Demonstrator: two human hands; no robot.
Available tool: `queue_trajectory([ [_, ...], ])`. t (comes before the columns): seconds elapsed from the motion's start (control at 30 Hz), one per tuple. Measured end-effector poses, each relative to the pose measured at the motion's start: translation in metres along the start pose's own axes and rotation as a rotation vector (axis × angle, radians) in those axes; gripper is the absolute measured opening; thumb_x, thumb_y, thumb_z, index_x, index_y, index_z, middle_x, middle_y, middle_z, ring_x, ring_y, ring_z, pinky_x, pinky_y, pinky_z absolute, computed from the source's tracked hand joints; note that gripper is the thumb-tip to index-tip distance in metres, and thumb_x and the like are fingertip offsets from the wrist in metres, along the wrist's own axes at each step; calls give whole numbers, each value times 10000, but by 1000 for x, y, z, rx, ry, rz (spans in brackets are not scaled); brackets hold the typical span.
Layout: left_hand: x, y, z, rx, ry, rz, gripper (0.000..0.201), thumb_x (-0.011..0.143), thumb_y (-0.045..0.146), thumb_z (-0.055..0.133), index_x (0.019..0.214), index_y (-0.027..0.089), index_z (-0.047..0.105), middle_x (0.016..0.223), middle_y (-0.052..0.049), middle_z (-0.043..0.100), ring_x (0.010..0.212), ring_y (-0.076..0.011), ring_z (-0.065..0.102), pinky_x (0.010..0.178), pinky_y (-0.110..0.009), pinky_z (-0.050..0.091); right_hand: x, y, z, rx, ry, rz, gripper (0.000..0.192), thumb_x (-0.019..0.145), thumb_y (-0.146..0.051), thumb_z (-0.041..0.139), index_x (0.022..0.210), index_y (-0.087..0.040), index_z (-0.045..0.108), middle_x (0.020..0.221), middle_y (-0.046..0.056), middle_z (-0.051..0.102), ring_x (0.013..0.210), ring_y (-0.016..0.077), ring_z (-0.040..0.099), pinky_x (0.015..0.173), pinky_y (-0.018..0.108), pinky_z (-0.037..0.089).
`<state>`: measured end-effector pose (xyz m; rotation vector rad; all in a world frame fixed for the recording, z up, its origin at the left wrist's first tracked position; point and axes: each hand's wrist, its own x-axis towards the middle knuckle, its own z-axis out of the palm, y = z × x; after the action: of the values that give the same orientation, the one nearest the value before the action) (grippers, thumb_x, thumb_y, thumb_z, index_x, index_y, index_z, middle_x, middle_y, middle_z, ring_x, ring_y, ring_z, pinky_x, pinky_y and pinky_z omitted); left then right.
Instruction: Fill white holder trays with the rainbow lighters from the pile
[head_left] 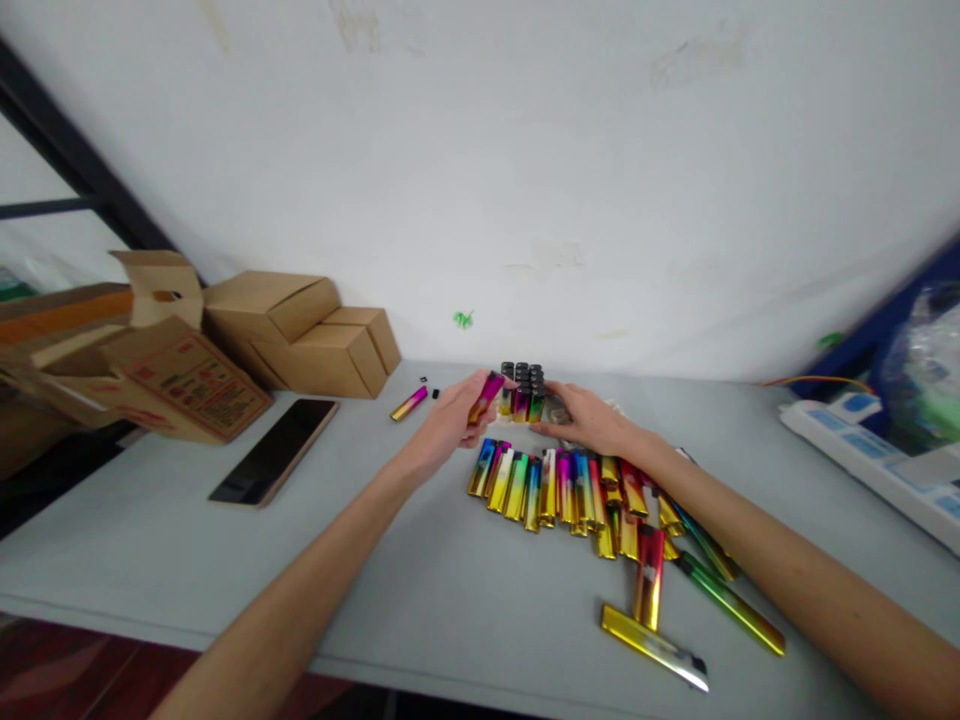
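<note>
A purple-and-gold lighter is pinched in my left hand, just left of a block of upright lighters with black tops. These stand in rows by the wall, in what looks like a clear plastic tray. My right hand grips that tray's right side, thumb in front and fingers behind. Many shiny lighters in gold mixed with blue, green, red and purple lie in a row and pile nearer me, partly under my right forearm. One pink-and-gold lighter lies apart on the left.
Small black pieces lie near the lone lighter. A phone rests on the grey table to the left. Behind it are cardboard boxes and an opened carton. A white power strip sits on the right.
</note>
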<state>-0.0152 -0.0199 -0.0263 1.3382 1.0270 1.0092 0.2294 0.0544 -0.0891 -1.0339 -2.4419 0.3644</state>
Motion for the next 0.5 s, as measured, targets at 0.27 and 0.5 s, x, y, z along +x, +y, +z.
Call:
queue_trajectory([
  [0.27,-4,-1,9,-30,-28,102,396,865,525,703,1049,256,477,729,58,535,486,-71,443,435,-206,308,2,-2,-2,2,-14,-11,675,921,-543,664,1432,-129,511,1321,204,667,1167,352,656,1004,526,525],
  [0.5,0,-11,5,364,161,238,436,948,583,524,735,214,432,571,69,311,508,-92,305,475,-237,241,2,-4,-4,12,-9,-10,638,917,-511,682,1412,-139,531,1278,194,689,1118,346,674,974,515,534],
])
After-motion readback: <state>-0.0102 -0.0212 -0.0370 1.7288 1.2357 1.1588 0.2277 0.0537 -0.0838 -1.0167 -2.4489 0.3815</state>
